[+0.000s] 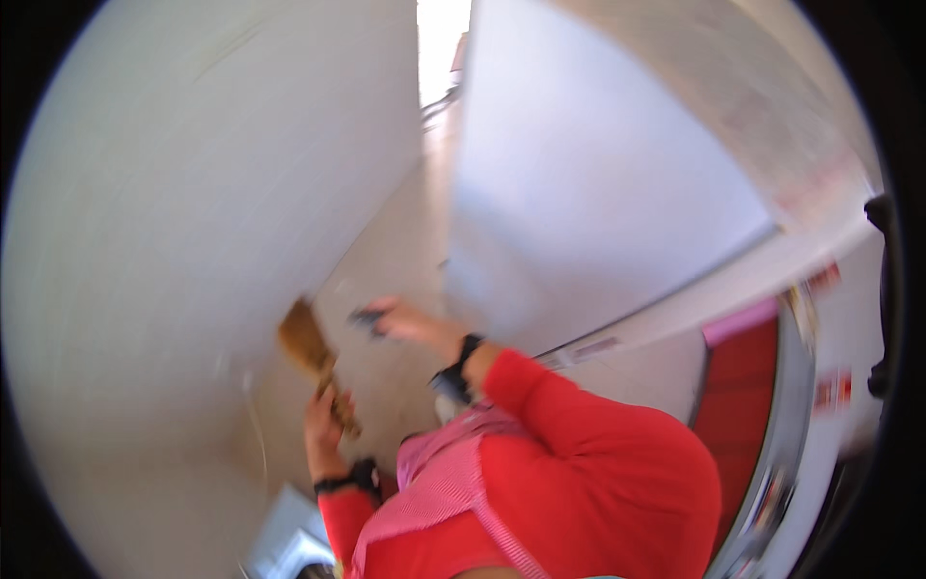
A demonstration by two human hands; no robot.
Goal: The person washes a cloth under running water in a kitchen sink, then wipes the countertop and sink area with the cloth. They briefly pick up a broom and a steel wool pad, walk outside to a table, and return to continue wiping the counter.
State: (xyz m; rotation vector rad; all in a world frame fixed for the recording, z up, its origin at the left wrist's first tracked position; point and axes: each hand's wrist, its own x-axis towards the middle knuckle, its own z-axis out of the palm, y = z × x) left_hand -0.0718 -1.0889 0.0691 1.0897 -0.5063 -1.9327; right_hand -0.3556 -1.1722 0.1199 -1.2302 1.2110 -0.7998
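My left hand (325, 423) grips the bumpy, plaited-looking handle of a brown hand broom (304, 336). The broom's flared end points up, close to the base of a pale wall. To the right of it, my right hand (405, 319) has its fingers closed around a small dark grey object (367, 317). Motion blur hides what that object is. Both wrists carry black bands, and I wear red sleeves and a pink striped apron (427, 499). Below my hands lies a beige floor (383, 369).
A white door (579, 174) stands ajar on the right, with bright light in the gap. The pale wall (202, 217) rises on the left, with a thin cable (257, 434) near its base. A light blue object (289, 532) sits at lower left. A red panel (738, 391) is at right.
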